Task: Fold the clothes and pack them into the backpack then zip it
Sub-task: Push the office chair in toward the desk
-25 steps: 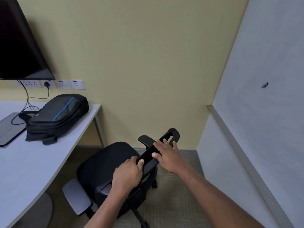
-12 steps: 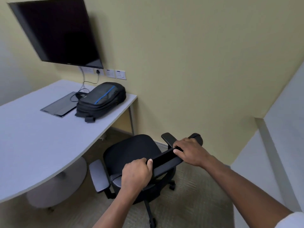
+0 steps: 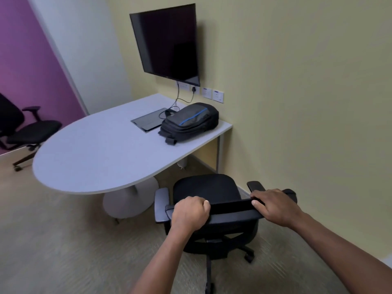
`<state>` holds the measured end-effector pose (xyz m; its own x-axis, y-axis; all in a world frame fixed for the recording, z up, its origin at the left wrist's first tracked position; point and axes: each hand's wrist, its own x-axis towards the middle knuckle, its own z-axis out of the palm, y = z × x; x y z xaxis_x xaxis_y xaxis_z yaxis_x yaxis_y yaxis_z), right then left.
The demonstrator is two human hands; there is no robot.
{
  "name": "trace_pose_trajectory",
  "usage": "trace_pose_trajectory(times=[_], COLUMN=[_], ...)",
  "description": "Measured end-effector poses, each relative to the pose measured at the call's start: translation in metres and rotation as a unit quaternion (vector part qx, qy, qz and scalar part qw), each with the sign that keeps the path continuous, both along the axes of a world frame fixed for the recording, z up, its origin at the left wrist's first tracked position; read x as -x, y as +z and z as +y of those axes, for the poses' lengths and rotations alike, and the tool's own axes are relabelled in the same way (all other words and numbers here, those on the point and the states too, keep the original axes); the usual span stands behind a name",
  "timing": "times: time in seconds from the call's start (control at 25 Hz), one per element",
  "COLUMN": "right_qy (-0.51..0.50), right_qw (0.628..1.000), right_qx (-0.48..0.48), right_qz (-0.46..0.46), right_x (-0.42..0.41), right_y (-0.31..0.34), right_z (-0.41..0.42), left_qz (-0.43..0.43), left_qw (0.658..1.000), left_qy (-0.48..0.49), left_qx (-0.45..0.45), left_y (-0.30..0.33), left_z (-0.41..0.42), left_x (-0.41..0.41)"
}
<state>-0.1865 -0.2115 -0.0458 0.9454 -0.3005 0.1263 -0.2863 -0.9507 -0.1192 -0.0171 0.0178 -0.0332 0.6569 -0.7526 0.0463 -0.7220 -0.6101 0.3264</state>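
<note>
Nearest: left hand (image 3: 189, 213) and right hand (image 3: 275, 206), fingers curled over top edge of black chair (image 3: 209, 195) backrest, 2 hands spread apart, likely to steer it squarely. Beyond chair: white desk (image 3: 101, 153), chair seat facing its edge. Backpack (image 3: 189, 122) lies flat on desk's far corner, closed by the look of it, far past chair. Dark monitor (image 3: 167, 43) on wall above backpack. No clothes visible; folding not yet started.

I see a black office chair (image 3: 207, 189), a dark grey backpack (image 3: 189, 122) with a blue stripe, a pale grey table (image 3: 101, 149), yellow and purple walls.
</note>
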Motion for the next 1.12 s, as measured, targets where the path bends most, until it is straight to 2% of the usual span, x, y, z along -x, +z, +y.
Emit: trace_pose_trajectory(times=[0.48, 1.12], right_qy=[0.048, 0.107], right_qw=[0.999, 0.994], right_qx=[0.019, -0.011], right_qz=[-0.015, -0.036], right_x=[-0.023, -0.137], right_y=[-0.008, -0.010], right_z=[-0.040, -0.123], left_qz=[-0.011, -0.037], left_qw=[0.999, 0.990], left_qy=[0.044, 0.126], left_qx=[0.001, 0.056], left_y=[-0.003, -0.007], left_z=[-0.023, -0.089], left_x=[-0.005, -0.082])
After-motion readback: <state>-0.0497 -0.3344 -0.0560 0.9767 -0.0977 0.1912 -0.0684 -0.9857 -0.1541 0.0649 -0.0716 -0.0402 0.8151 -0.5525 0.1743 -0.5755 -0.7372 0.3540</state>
